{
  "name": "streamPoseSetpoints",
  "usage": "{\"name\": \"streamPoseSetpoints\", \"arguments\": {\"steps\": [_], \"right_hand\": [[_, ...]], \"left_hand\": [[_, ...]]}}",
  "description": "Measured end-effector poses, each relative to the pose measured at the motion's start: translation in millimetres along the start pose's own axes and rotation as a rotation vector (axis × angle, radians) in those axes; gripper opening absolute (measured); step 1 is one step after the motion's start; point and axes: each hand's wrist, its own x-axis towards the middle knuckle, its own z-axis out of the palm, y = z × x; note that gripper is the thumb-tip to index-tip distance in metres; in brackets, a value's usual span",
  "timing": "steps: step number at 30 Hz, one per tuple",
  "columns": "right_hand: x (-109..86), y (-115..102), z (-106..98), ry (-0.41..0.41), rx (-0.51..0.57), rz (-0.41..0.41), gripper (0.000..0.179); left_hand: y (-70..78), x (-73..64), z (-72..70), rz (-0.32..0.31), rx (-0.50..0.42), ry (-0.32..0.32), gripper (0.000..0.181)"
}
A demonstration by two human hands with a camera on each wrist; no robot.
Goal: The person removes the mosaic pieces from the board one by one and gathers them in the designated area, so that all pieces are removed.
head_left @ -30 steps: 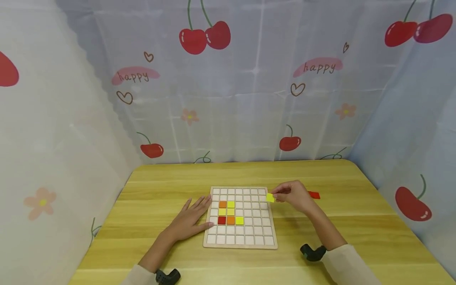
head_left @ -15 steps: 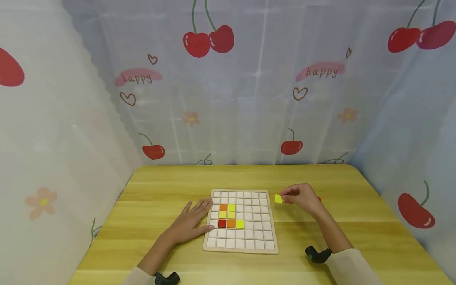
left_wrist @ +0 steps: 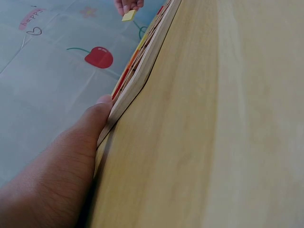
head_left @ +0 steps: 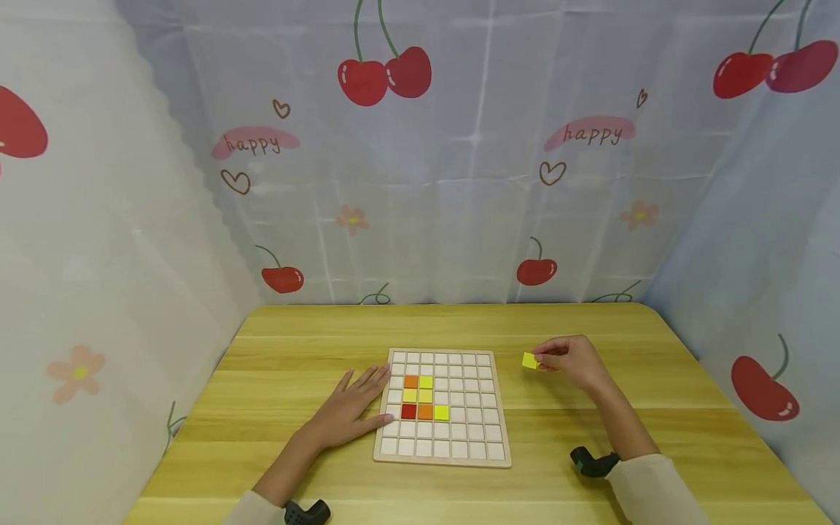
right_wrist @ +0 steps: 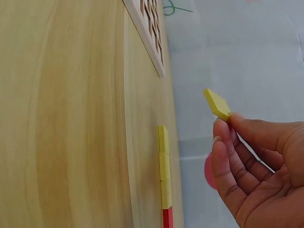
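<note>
My right hand pinches a square yellow tile by one edge between thumb and fingertips, right of the grid board. In the right wrist view the yellow tile is raised off the table. My left hand lies with fingers spread along the left side of the wooden grid board, thumb tip on its rim. Orange, yellow and dark red tiles fill several cells on the board's left half, among them an orange tile and a dark red tile.
The right wrist view shows a row of yellow tiles and a red tile on the wooden table; the right hand hides them in the head view. A printed cherry curtain encloses the table. Dark wrist devices sit at both cuffs.
My right hand has moved right, away from the board, carrying the yellow tile. The red pieces behind that hand have gone out of sight in the head view. My left hand stays put.
</note>
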Motion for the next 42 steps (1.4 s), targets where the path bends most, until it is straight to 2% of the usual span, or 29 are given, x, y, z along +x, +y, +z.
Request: {"name": "streamPoseSetpoints", "arguments": {"steps": [5, 14, 23, 42], "right_hand": [[1.2, 5.1, -3.8, -0.006, 0.004, 0.012, 0.017], [0.0, 12.3, -2.2, -0.064, 0.045, 0.058, 0.015], [-2.1, 17.0, -2.7, -0.102, 0.002, 0.081, 0.014], [0.5, 20.1, 2.2, -0.097, -0.046, 0.094, 0.012]], "left_hand": [[-1.2, 0.6, 0.3, -0.001, 0.004, -0.004, 0.087], [-0.5, 1.6, -0.5, -0.002, 0.003, -0.014, 0.086], [0.0, 1.5, -0.1, -0.005, 0.007, -0.013, 0.086], [1.0, -0.1, -2.5, 0.003, 0.005, -0.01, 0.086]]}}
